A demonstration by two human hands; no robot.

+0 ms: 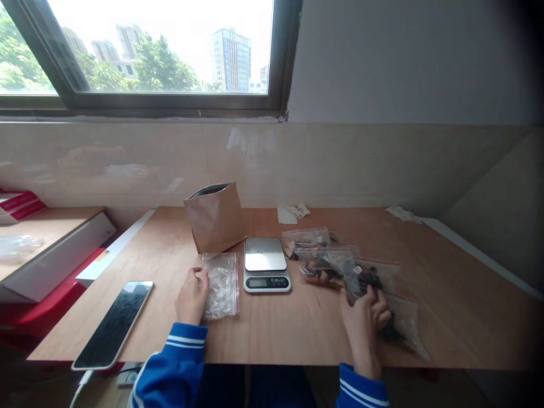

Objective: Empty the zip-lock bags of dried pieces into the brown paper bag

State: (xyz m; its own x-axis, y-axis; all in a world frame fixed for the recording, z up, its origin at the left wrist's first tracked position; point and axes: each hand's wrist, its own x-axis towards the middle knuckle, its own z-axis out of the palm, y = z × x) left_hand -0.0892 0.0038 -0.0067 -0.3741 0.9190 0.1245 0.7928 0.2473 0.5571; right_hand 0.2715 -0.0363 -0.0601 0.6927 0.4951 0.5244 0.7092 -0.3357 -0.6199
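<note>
Filled zip bag (pixel 403 320), four o'clock of the scale (pixel 267 264): likely light and slick, best pinched at its edge, where my right hand (pixel 365 317) clasps it. My left hand (pixel 192 294) curls against the empty bags (pixel 220 285), and I cannot tell whether it holds them.

Both forearms rise from the bottom edge of the frame in blue sleeves (pixel 178 362) with white stripes at the cuffs (the wrists beyond them are bare). The left hand (pixel 192 296) sits left of centre in the lower half. Its back faces the camera, its fingers bend toward the right and its thumb is on top. Whether it pinches anything cannot be told. The right hand (pixel 364 320) sits in the lower right, slightly nearer the bottom edge, knuckles up, its fingers curled tight around a plastic bag (pixel 406 318). The two hands are well apart, palms turned roughly toward each other.
</note>
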